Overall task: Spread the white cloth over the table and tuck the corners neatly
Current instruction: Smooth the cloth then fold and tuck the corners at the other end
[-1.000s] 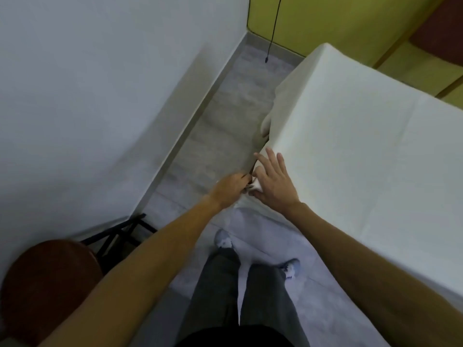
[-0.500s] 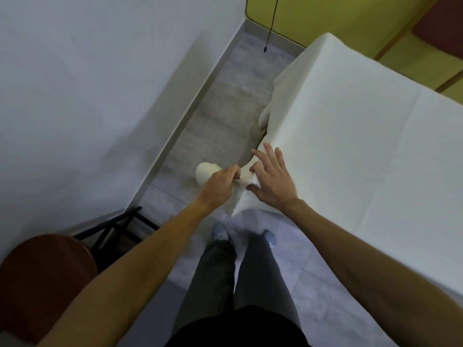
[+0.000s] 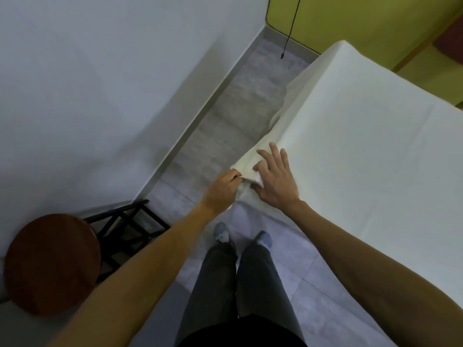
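The flap of white cloth (image 3: 246,165), drawn out sideways half a second ago, has been brought back against the draped corner by the left hand (image 3: 221,190). The right hand (image 3: 275,182) has been spread flatter over it.

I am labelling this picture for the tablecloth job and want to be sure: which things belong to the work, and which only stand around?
Part of the job:
white cloth
left hand, pinching the cloth's corner
right hand, flat on the cloth

Just standing about:
brown stool
black frame beside the stool
black cable, hanging by the wall
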`<control>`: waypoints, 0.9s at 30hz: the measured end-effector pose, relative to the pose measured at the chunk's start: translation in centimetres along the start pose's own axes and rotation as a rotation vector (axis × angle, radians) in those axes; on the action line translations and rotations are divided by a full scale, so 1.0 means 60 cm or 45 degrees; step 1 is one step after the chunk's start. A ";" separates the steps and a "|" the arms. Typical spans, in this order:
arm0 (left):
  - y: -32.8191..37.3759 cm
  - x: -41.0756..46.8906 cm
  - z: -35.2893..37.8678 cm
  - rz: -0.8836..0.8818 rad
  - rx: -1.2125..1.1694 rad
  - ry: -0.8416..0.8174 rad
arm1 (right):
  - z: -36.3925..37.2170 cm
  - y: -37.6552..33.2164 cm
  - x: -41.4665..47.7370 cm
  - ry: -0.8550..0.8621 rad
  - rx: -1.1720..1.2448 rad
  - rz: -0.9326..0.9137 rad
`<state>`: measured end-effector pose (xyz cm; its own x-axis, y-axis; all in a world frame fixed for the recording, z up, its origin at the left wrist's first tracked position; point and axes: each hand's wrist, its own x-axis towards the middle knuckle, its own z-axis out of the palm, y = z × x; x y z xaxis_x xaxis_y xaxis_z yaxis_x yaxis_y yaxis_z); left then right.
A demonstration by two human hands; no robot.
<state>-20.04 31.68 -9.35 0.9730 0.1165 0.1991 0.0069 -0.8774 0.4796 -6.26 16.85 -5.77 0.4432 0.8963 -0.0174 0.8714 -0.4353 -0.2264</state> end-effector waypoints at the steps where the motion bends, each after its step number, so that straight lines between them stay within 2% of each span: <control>1: 0.001 0.001 0.006 -0.051 -0.007 0.000 | 0.000 0.000 0.000 0.002 0.003 -0.001; 5: 0.006 0.009 0.022 -0.130 0.016 0.047 | 0.005 0.003 0.000 0.029 0.009 -0.012; 10: 0.000 0.014 0.029 -0.317 -0.130 0.125 | 0.008 0.004 0.000 0.013 -0.016 -0.017; 14: 0.001 0.025 0.030 -0.202 -0.087 0.069 | 0.011 0.004 0.001 0.014 -0.034 -0.015; 19: -0.018 0.034 0.030 -0.047 0.034 -0.105 | 0.012 0.005 0.002 0.033 -0.043 -0.015; 23: -0.030 0.025 0.016 -0.074 0.063 -0.214 | 0.014 0.004 0.001 0.030 -0.047 -0.013; 27: -0.041 0.028 -0.010 -0.159 -0.033 -0.149 | 0.006 0.000 -0.001 0.007 -0.045 -0.006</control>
<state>-18.55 34.33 -9.71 0.9852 0.1676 0.0368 0.1248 -0.8473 0.5163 -6.39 16.82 -6.08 0.4400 0.8979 -0.0106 0.8804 -0.4337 -0.1918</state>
